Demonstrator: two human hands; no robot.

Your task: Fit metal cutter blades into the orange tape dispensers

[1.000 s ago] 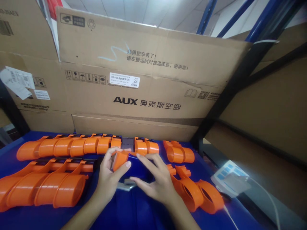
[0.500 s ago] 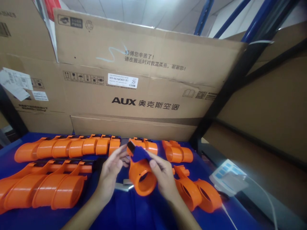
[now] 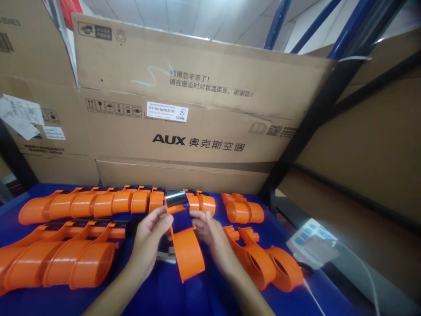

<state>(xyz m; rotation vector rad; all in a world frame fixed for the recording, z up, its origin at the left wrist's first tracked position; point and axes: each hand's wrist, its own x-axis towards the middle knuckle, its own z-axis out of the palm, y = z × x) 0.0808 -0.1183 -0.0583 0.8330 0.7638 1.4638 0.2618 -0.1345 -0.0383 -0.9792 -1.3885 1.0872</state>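
An orange tape dispenser (image 3: 188, 254) is held up in front of me, its round hub hanging down. A metal serrated blade (image 3: 176, 199) sits at its top, over a dark blue piece (image 3: 180, 220). My left hand (image 3: 149, 232) is closed on the dispenser's left edge, thumb in front, other fingers partly hidden behind. My right hand (image 3: 212, 235) is beside the right edge, fingertips at the blue piece and thumb raised apart; its fingers look loose. Beneath, a metallic piece (image 3: 166, 256) lies on the blue table surface, partly covered.
Rows of orange dispensers (image 3: 64, 205) stand at the back left, with larger-looking ones (image 3: 95, 263) in front. More orange dispenser bodies (image 3: 286, 267) lie on the right. A white device with a cable (image 3: 311, 243) is at the right edge. A cardboard panel (image 3: 197, 166) closes off the back.
The dispenser has turned so its blade and the hub's outer side face me. My left hand has closed on its left edge, while my right hand has loosened from the blue piece.
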